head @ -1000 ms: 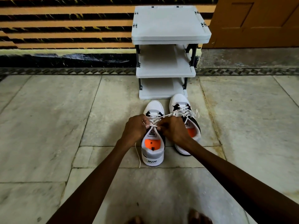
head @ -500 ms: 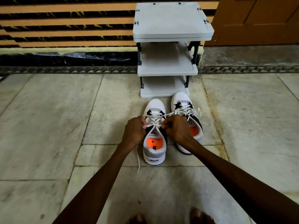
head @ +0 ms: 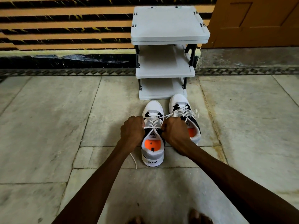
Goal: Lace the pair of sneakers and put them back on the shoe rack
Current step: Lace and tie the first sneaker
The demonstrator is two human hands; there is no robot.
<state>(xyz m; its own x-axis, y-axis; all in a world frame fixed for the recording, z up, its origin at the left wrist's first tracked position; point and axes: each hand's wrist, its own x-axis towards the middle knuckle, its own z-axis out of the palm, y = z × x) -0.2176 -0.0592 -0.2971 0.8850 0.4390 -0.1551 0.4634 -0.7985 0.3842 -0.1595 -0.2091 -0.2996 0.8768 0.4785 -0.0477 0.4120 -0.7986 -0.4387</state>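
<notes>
Bare toes (head: 195, 215) show at the lower edge, on a floor (head: 48, 126) of pale stone slabs. Both forearms reach forward and converge on the near sneaker (head: 152, 156). It is a white shoe with black panels, an orange insole and the word AIR on its heel, standing upright on the floor with its toe pointing away.

The left hand (head: 131, 131) and the right hand (head: 175, 132) are fists on either side of the shoe's opening, a little apart. Each is curled tightly round the white lace (head: 153, 122), which runs taut between them above the tongue. A loose tail of lace hangs below the left hand and lies on the floor beside the heel.

The far sneaker (head: 178, 102) stands just beside the first, to its right and slightly ahead. Its lace is crossed through the eyelets, and the right hand hides part of the shoe. Its toe is close to the lowest shelf of the shoe rack (head: 169, 25); whether they touch cannot be told. The rack is a grey three-shelf unit on black posts, set against the striped wall (head: 64, 29). A brown door (head: 258, 21) stands to the rack's right.
</notes>
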